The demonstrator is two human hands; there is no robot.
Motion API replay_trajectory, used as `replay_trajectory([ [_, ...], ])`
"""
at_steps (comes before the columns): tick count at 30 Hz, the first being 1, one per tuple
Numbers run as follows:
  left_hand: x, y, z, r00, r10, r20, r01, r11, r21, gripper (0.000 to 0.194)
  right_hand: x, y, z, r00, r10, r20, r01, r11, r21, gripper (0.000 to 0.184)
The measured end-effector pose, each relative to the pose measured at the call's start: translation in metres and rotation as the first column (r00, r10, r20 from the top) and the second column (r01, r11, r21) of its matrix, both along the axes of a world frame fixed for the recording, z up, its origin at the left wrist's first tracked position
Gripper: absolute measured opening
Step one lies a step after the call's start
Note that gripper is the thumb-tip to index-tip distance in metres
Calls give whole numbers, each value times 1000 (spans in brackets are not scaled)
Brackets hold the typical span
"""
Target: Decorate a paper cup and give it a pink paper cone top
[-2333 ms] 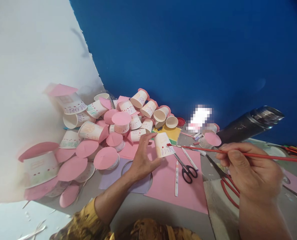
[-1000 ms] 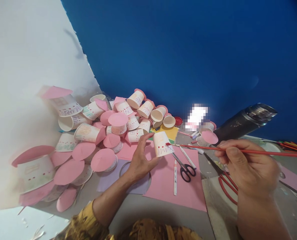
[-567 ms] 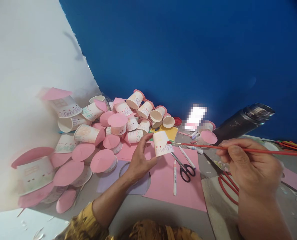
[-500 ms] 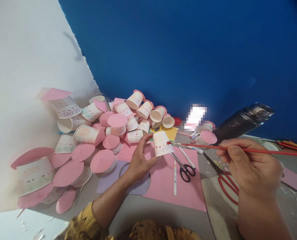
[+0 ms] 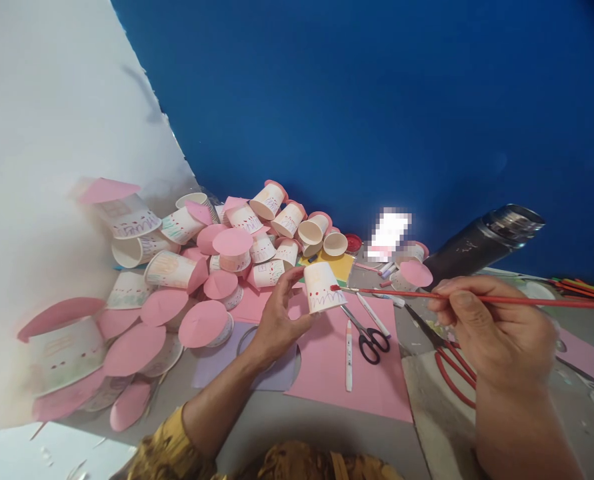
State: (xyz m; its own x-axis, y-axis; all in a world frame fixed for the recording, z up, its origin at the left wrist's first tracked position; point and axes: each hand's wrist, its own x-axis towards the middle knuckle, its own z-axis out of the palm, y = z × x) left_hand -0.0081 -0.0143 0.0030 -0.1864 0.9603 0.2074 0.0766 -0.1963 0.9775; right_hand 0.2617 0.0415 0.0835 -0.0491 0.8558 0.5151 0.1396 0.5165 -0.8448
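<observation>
My left hand (image 5: 277, 323) grips an upside-down white paper cup (image 5: 321, 288) with red dots and a zigzag line on its side, just above a pink paper sheet (image 5: 349, 373). My right hand (image 5: 491, 333) pinches a long red paintbrush (image 5: 481, 299). The brush's red-tipped end touches the cup's right side.
A heap of decorated paper cups with pink paper lids (image 5: 217, 267) fills the left against a white wall. Black scissors (image 5: 369, 337), white markers (image 5: 348, 347) and red-handled scissors (image 5: 451, 377) lie on the table. A dark flask (image 5: 481, 243) and coloured pencils (image 5: 584, 288) are at the right.
The brush tip dabs along the cup's side while my left hand turns the cup slightly. The view has drifted a little; both hands stay in about the same place.
</observation>
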Motion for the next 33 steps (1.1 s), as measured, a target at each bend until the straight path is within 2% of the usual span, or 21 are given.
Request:
replay_trajectory([
  [7,2,0,3,986,-35,164,38,999,-18,68,-3,3,3,996,9,-88,-7,1000,25,10],
  [11,3,1,6,951,-67,302,81,996,-36,69,3,3,3,998,27,-49,-25,999,38,7],
  [15,3,1,8,931,-57,361,80,996,-49,70,10,2,5,994,110,26,-112,988,109,8],
  [18,4,1,7,922,-59,383,80,996,-40,71,13,2,9,977,189,93,-205,958,202,14],
  [23,5,1,7,919,-60,389,78,996,-30,70,15,2,13,943,279,183,-320,913,253,22],
  [29,3,2,4,939,-75,335,82,997,-9,71,15,2,13,970,182,160,-217,945,243,20],
  [33,1,2,-1,984,3,177,-3,1000,2,69,18,1,20,958,182,222,-242,929,281,21],
])
